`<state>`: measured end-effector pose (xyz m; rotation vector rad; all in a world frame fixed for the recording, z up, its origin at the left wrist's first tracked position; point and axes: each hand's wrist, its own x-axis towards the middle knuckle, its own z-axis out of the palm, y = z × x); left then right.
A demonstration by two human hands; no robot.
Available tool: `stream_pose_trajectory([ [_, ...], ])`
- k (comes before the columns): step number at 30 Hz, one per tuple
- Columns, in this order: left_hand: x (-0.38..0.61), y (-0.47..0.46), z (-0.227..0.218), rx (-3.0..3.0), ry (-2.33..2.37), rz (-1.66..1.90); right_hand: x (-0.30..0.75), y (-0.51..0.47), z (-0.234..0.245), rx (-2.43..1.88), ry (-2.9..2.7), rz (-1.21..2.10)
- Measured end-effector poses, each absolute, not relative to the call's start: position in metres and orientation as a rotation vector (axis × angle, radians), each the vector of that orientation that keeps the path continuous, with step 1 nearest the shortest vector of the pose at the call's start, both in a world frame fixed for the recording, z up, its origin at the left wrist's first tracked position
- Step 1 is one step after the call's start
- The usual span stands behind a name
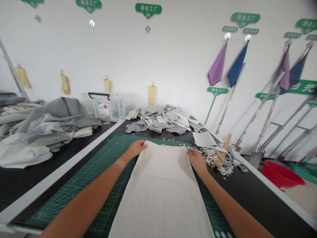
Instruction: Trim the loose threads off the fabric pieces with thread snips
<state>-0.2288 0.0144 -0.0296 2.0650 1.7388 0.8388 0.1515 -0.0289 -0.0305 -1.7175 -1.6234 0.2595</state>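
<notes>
The left hand [135, 149] and right hand [196, 161] grip the top corners of ribbed fabric [160, 188] on a green cutting mat [109, 155]; behind, a clear tub [116, 107] bears a label [103, 107], and a green sign [148, 10] reads 阳光工厂 04.

Fabric-cutting workshop: green gridded cutting mat [104, 155] on a long black table, heaps of grey and cream cloth [49, 129], yellow work gloves [64, 84] along a white wall, green numbered station signs [148, 10].
</notes>
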Motion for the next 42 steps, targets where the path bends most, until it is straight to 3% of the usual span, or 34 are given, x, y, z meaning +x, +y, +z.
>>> stream_pose_trajectory([
  [6, -0.225, 0.015, -0.04, 1.891, 1.457, 1.162, 0.125, -0.039, -0.004, -1.662, -1.663, 0.22],
  [14, -0.191, -0.005, -0.033, 1.83, 1.158, 1.257, 0.027, -0.048, 0.029, -1.273, -1.98, 0.499],
  [25, -0.191, -0.016, -0.032, 1.895, 1.073, 1.245, 0.001, -0.024, -0.029, -1.241, -1.77, 0.595],
  [42, -0.189, -0.02, -0.028, 1.847, 1.034, 1.2, 0.005, -0.025, -0.031, -1.18, -1.865, 0.561],
])
